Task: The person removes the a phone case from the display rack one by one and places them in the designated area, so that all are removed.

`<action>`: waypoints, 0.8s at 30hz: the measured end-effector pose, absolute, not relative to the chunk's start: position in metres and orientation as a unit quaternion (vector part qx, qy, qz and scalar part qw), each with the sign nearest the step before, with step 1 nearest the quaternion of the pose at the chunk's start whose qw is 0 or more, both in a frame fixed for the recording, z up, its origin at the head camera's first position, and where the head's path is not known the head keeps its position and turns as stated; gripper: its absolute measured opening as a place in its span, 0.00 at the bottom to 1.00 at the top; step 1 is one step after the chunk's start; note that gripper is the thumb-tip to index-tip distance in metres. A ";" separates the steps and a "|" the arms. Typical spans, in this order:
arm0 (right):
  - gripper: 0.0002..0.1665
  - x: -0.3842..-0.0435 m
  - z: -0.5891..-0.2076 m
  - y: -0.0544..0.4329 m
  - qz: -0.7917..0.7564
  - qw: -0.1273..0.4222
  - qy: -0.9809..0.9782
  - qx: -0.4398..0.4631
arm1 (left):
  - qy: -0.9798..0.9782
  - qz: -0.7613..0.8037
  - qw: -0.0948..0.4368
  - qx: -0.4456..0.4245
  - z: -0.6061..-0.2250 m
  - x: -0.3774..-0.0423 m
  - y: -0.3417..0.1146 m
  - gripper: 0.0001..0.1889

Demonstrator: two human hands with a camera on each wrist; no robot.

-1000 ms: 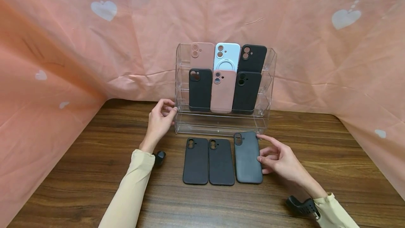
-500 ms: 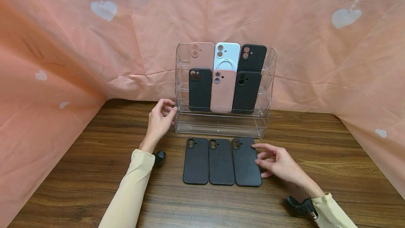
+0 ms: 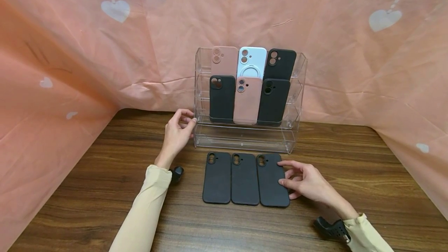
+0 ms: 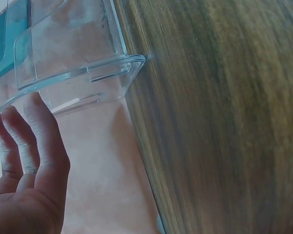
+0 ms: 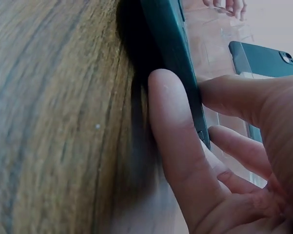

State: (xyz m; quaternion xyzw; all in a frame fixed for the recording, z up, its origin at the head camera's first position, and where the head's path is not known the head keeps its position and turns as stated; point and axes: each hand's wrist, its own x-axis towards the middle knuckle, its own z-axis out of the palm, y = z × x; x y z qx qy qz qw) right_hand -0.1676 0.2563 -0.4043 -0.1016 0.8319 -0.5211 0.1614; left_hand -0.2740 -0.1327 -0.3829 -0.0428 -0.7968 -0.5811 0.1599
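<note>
Lowered since a second ago, the held black case [image 3: 270,185] now lines up before the clear stand [image 3: 242,143], at its front right. At the stand's left side, the left hand [image 3: 177,129], fingers bent and forearm slanting up, touches the wall with its fingertips; whether it pinches cannot be told. Inside the stand are six phone cases, left to right: in the rear row a rear pink case [image 3: 224,60], a white case [image 3: 251,61] marked with a ring outline, and a rear black case [image 3: 281,63]; in the front row a left black case [image 3: 222,100], a front pink case [image 3: 247,102] and a right black case [image 3: 273,104]. Before the stand, three black cases form a row on the wooden table [image 3: 105,189]: the first flat case [image 3: 216,182], the second flat case [image 3: 245,182], then the held one. Right of that row, the right hand [image 3: 303,184] pinches its right edge, forefinger reaching forward, thumb nearer.
</note>
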 end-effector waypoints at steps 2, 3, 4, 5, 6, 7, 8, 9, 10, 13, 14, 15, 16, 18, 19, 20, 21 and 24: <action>0.39 -0.167 -0.403 0.254 -0.508 0.155 0.841 -0.101 | -0.797 -0.581 0.160 -0.044 -0.383 -0.274 -0.133 0.10; 0.39 -0.167 -0.403 0.253 -0.499 0.150 0.847 -0.103 | -0.797 -0.581 0.161 -0.044 -0.383 -0.274 -0.133 0.10; 0.38 -0.167 -0.403 0.252 -0.490 0.144 0.853 -0.104 | -0.797 -0.580 0.161 -0.045 -0.383 -0.274 -0.133 0.10; 0.38 -0.167 -0.402 0.251 -0.482 0.139 0.859 -0.105 | -0.797 -0.580 0.162 -0.045 -0.383 -0.273 -0.133 0.10; 0.38 -0.167 -0.402 0.250 -0.472 0.134 0.865 -0.107 | -0.797 -0.580 0.162 -0.045 -0.383 -0.273 -0.133 0.10; 0.37 -0.167 -0.402 0.249 -0.464 0.130 0.870 -0.108 | -0.797 -0.580 0.162 -0.045 -0.383 -0.273 -0.133 0.10; 0.37 -0.167 -0.401 0.248 -0.454 0.127 0.875 -0.109 | -0.797 -0.579 0.163 -0.045 -0.383 -0.273 -0.133 0.10; 0.37 -0.167 -0.401 0.248 -0.446 0.125 0.880 -0.110 | -0.798 -0.578 0.162 -0.045 -0.383 -0.273 -0.133 0.10; 0.36 -0.168 -0.401 0.248 -0.438 0.123 0.883 -0.110 | -0.798 -0.578 0.162 -0.045 -0.384 -0.273 -0.132 0.10; 0.34 -0.169 -0.400 0.247 -0.416 0.119 0.893 -0.120 | -0.801 -0.575 0.163 -0.044 -0.384 -0.274 -0.133 0.10; 0.33 -0.169 -0.400 0.248 -0.408 0.118 0.896 -0.127 | -0.801 -0.575 0.163 -0.044 -0.384 -0.274 -0.133 0.10; 0.32 -0.170 -0.400 0.248 -0.401 0.117 0.899 -0.133 | -0.801 -0.574 0.162 -0.043 -0.384 -0.274 -0.133 0.10; 0.31 -0.170 -0.400 0.248 -0.394 0.116 0.901 -0.139 | -0.800 -0.576 0.162 -0.043 -0.384 -0.274 -0.133 0.10; 0.30 -0.171 -0.401 0.248 -0.383 0.116 0.904 -0.152 | -0.798 -0.579 0.161 -0.044 -0.384 -0.274 -0.133 0.10; 0.29 -0.171 -0.402 0.248 -0.379 0.117 0.905 -0.155 | -0.798 -0.579 0.161 -0.044 -0.384 -0.274 -0.133 0.10; 0.29 -0.171 -0.402 0.248 -0.378 0.118 0.905 -0.156 | -0.797 -0.581 0.160 -0.045 -0.384 -0.274 -0.132 0.10; 0.29 -0.171 -0.402 0.248 -0.377 0.119 0.905 -0.157 | -0.797 -0.580 0.161 -0.046 -0.384 -0.274 -0.132 0.10; 0.29 -0.171 -0.402 0.248 -0.376 0.115 0.906 -0.156 | -0.798 -0.578 0.165 -0.047 -0.384 -0.274 -0.132 0.10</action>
